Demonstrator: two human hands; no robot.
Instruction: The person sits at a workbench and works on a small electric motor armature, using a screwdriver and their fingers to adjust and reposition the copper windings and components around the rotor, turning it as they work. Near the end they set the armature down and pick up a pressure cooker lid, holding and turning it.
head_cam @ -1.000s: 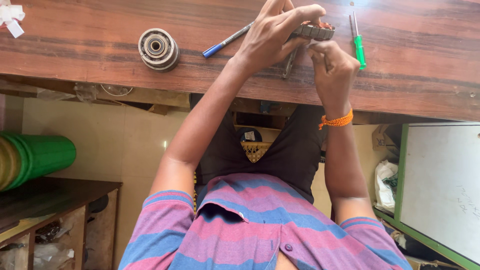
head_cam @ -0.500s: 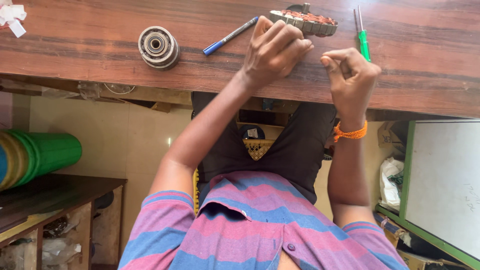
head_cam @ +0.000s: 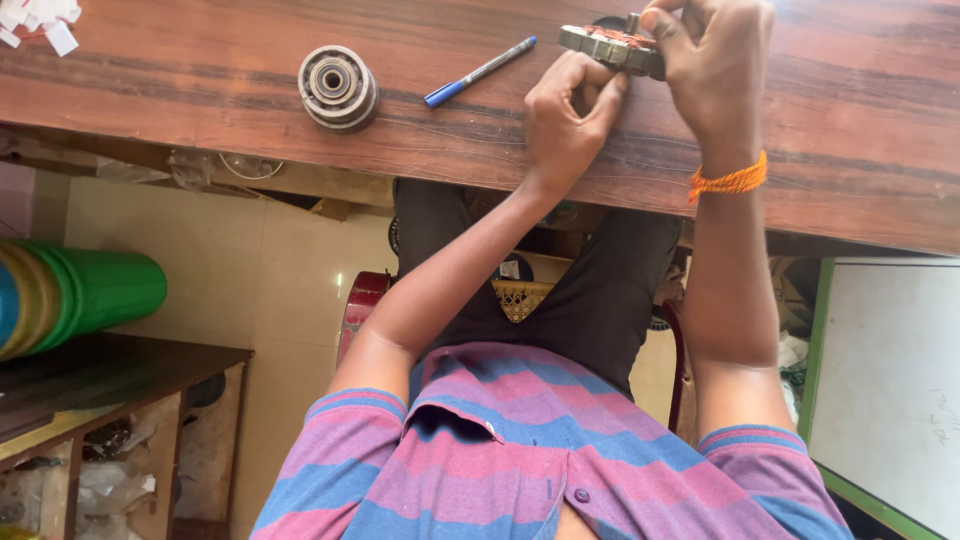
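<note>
From the head camera we count one flat, round metal part with reddish copper windings [head_cam: 612,46], held at the far edge of the brown wooden table [head_cam: 860,140]. Our right hand [head_cam: 712,70] is clamped over its right side, fingers wrapped on top, with an orange thread band [head_cam: 730,181] on that wrist. Our left hand [head_cam: 570,120] sits curled just below the part's left side, fingertips pinched at its lower rim.

On the table we also count one blue pen [head_cam: 480,72], lying slantwise just left of the left hand, and one round grey metal pulley-like wheel [head_cam: 338,87], well apart to the left. A few white paper scraps [head_cam: 40,20] lie at the far left corner.

Below the table edge, one green roll [head_cam: 95,293] lies at the left, and one white board with a green frame [head_cam: 885,390] stands at the right. We see no readable packages.
</note>
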